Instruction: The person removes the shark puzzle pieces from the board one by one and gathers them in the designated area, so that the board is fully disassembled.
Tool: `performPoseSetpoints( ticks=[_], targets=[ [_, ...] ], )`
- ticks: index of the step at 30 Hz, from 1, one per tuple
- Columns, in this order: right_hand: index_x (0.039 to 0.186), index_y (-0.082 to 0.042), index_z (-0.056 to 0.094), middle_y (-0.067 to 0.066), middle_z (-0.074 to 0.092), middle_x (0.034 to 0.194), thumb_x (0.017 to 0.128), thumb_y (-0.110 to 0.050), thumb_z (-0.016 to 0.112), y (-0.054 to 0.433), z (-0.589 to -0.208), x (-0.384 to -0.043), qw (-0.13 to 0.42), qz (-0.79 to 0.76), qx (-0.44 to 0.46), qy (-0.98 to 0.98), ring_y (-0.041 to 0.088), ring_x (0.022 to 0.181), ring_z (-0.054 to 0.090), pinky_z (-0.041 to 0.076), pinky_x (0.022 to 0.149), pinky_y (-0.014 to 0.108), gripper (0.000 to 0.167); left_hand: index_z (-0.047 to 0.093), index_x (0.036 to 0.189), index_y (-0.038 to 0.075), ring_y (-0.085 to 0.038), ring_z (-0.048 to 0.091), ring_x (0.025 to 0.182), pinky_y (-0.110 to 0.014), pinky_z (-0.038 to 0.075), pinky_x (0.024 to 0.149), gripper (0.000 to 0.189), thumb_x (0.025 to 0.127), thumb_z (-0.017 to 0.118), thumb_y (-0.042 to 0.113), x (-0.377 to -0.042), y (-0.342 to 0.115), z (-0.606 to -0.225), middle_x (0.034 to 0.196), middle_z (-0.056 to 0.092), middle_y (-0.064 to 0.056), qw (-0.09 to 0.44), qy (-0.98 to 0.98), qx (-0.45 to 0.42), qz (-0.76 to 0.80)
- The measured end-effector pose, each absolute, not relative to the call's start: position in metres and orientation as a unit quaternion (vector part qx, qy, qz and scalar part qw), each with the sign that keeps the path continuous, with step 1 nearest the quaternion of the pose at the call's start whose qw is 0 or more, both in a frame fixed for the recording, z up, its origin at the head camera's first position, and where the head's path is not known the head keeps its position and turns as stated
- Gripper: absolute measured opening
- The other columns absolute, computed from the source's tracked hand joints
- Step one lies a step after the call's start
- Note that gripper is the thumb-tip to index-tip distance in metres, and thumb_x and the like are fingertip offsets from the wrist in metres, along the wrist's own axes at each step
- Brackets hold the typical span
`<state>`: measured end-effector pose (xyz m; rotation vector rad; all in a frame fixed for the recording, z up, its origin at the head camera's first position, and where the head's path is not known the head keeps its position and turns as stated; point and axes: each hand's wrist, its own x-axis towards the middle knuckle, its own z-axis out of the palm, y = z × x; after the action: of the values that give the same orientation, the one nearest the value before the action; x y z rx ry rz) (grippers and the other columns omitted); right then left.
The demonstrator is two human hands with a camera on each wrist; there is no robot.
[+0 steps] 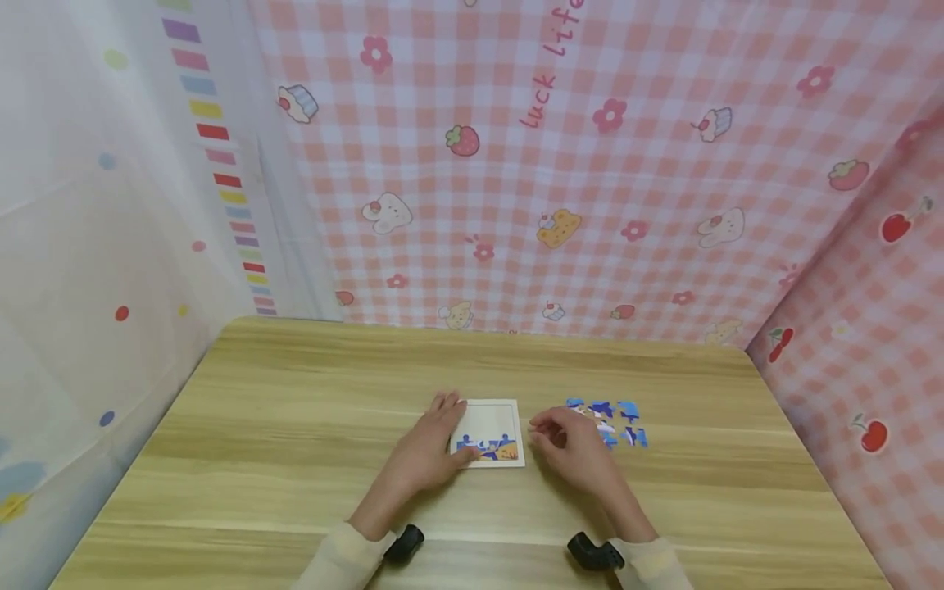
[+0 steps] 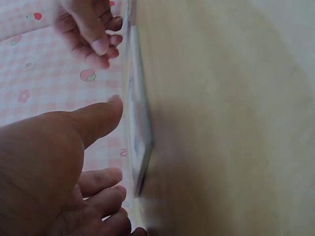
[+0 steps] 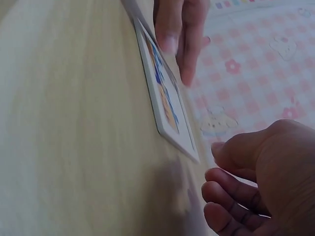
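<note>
A white-framed jigsaw puzzle board lies flat on the table, with joined blue and orange puzzle pieces along its near side. My left hand rests at the board's left edge, fingers extended and thumb over the lower left corner. Just off the right edge hovers my right hand, thumb and fingers loosely bent. In the right wrist view, nothing shows between the fingertips of that hand. Loose blue puzzle pieces lie to the right of the board, partly hidden behind the right hand.
The wood-grain table runs back to a pink checked cloth. A white dotted cloth hangs along the left side, and more pink cloth along the right. Black wrist devices sit at both cuffs.
</note>
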<state>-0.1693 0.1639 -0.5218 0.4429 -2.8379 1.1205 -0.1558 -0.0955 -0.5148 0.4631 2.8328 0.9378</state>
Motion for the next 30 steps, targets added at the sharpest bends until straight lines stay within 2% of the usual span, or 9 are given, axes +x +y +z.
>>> performPoseSetpoints(
  ticks=[10, 18, 30],
  targets=[
    [0.107, -0.01, 0.076, -0.003, 0.066, 0.093, 0.088, -0.009, 0.079, 0.142, -0.527, -0.162, 0.018, 0.375, 0.151, -0.914, 0.003, 0.079, 0.058, 0.052, 0.069, 0.018, 0.019, 0.032, 0.158, -0.001, -0.038, 0.021, 0.158, -0.056, 0.023, 0.128, 0.08, 0.099, 0.064, 0.042, -0.155, -0.086, -0.524, 0.169, 0.023, -0.02, 0.055, 0.951, 0.158, 0.26],
    [0.115, -0.01, 0.076, -0.004, 0.059, 0.092, 0.088, -0.015, 0.08, 0.135, -0.531, -0.159, 0.001, 0.363, 0.164, -0.917, 0.009, 0.081, 0.054, 0.051, 0.072, 0.018, 0.028, 0.032, 0.159, 0.0, -0.036, 0.021, 0.159, -0.055, 0.022, 0.129, 0.08, 0.1, 0.061, 0.046, -0.153, -0.088, -0.527, 0.17, 0.022, -0.017, 0.064, 0.955, 0.16, 0.243],
    [0.108, -0.013, 0.076, -0.006, 0.059, 0.09, 0.087, -0.012, 0.081, 0.132, -0.531, -0.156, 0.018, 0.355, 0.171, -0.919, 0.008, 0.082, 0.054, 0.051, 0.075, 0.021, 0.022, 0.033, 0.159, 0.0, -0.035, 0.022, 0.158, -0.055, 0.023, 0.128, 0.081, 0.099, 0.063, 0.045, -0.151, -0.088, -0.523, 0.17, 0.023, -0.016, 0.065, 0.954, 0.154, 0.249]
  ],
)
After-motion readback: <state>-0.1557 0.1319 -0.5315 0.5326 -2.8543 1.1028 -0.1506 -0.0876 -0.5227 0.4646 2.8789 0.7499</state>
